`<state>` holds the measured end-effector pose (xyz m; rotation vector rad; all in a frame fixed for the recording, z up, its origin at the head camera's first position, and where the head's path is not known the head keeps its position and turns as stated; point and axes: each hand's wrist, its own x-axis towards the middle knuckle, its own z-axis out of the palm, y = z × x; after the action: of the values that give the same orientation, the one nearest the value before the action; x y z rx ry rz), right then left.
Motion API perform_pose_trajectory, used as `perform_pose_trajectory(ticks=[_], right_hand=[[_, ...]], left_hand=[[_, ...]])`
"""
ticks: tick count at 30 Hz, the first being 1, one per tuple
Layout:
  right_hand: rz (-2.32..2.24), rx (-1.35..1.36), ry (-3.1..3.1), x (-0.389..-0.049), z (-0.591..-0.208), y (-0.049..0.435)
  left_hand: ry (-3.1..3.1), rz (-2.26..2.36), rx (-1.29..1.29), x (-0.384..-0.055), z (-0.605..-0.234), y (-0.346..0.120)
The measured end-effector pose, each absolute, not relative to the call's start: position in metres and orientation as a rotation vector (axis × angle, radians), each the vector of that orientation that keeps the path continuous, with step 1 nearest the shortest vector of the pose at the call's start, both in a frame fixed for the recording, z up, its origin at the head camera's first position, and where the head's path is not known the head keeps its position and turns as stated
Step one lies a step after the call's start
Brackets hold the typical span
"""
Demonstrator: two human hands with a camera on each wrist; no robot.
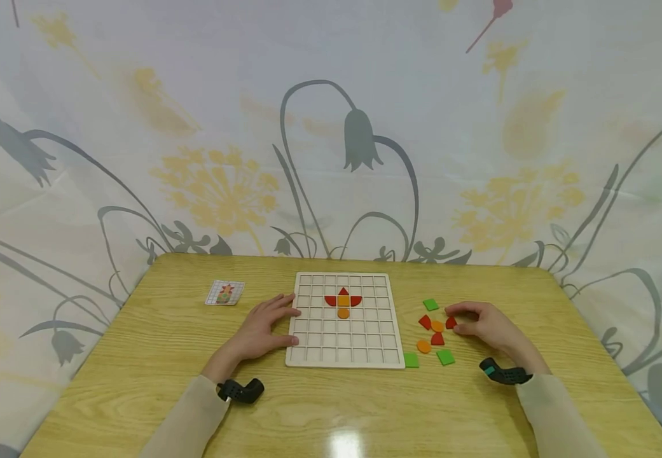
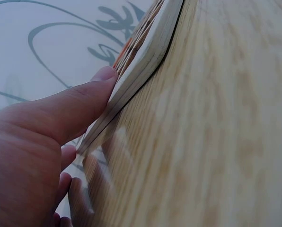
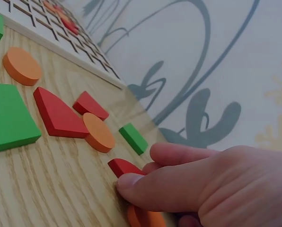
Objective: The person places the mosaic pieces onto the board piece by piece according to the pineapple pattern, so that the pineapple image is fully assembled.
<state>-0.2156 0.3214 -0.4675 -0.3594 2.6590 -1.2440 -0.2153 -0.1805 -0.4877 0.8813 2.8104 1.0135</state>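
A white gridded board (image 1: pixel 313 346) lies flat on the table. On it, a red triangle (image 1: pixel 343 292), an orange square (image 1: pixel 343 301), two red quarter circles (image 1: pixel 356 301) and an orange disc (image 1: pixel 343 313) form a small figure. My left hand (image 1: pixel 262 329) rests at the board's left edge, fingers spread, its thumb touching the rim in the left wrist view. To the right of the board, my right hand (image 1: pixel 489 326) pinches a red quarter-circle tile (image 3: pixel 123 167) between thumb and fingers. An orange piece (image 3: pixel 143 217) shows partly under the thumb in the right wrist view.
Loose tiles lie right of the board: red quarter circles (image 1: pixel 437 340), orange discs (image 1: pixel 424 346) and several green squares (image 1: pixel 446 357). One green square (image 1: pixel 411 360) sits against the board's lower right corner. A pattern card (image 1: pixel 224 292) lies at the left. A flower-printed curtain (image 1: pixel 331 191) hangs behind the table.
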Motion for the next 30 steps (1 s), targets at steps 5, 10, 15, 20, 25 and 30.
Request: perform_pose_trajectory(ticks=[5, 10, 15, 20, 25, 30], right_hand=[[-1.214, -0.332, 2.701, -0.216, -0.468, 0.318], [-1.307, -0.263, 2.702, -0.215, -0.471, 0.316], [-1.389, -0.229, 2.698, -0.212, -0.471, 0.313], [-1.369, -0.245, 2.729, -0.210, -0.468, 0.310], [-1.354, -0.282, 2.764, -0.210, -0.467, 0.310], [-1.439, -0.233, 2.734, -0.210, -0.466, 0.311]], left_hand=[[2.817, 1.007, 0.878, -0.215, -0.487, -0.180], [2.812, 1.013, 0.872, -0.214, -0.486, -0.180], [2.813, 1.008, 0.875, -0.215, -0.486, -0.180], [2.810, 1.011, 0.872, -0.215, -0.485, -0.180], [2.809, 1.017, 0.876, -0.214, -0.484, -0.180], [2.811, 1.021, 0.882, -0.214, -0.485, -0.180]])
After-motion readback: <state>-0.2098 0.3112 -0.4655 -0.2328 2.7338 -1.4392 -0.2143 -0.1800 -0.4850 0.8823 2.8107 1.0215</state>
